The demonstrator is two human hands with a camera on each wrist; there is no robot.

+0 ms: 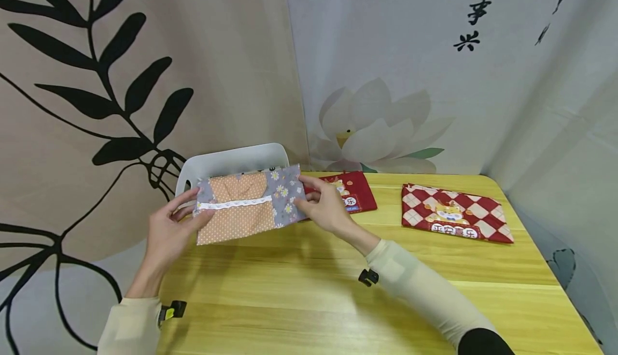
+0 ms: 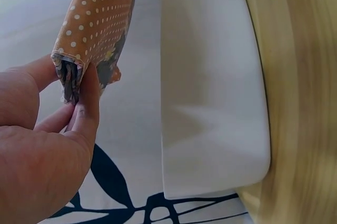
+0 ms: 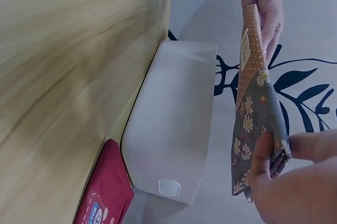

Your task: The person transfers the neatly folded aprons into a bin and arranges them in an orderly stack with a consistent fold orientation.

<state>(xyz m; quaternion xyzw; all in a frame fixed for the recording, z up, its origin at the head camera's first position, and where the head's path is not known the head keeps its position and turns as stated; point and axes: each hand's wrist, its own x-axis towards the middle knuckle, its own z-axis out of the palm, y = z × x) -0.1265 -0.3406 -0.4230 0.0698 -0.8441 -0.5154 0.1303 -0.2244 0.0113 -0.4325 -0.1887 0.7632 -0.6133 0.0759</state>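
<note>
Both hands hold up a folded cloth (image 1: pixel 243 220), orange with white polka dots, grey-blue with daisies at the right, and a strip of white lace across it. My left hand (image 1: pixel 169 229) pinches its left end, thumb in front. At the right end, my right hand (image 1: pixel 328 205) grips the daisy part between thumb and fingers. Layered folds show at the cloth's end (image 2: pixel 71 71) in the left wrist view. Behind and below it stands a white plastic bin (image 1: pixel 232 159), partly hidden by the cloth in the head view.
A folded dark red cloth (image 1: pixel 362 191) with a cartoon print lies right of the bin, partly behind my right hand. Farther right is a folded red-and-white checked cloth (image 1: pixel 456 213). The wooden table (image 1: pixel 289 301) meets printed curtains (image 1: pixel 232 76) at its back.
</note>
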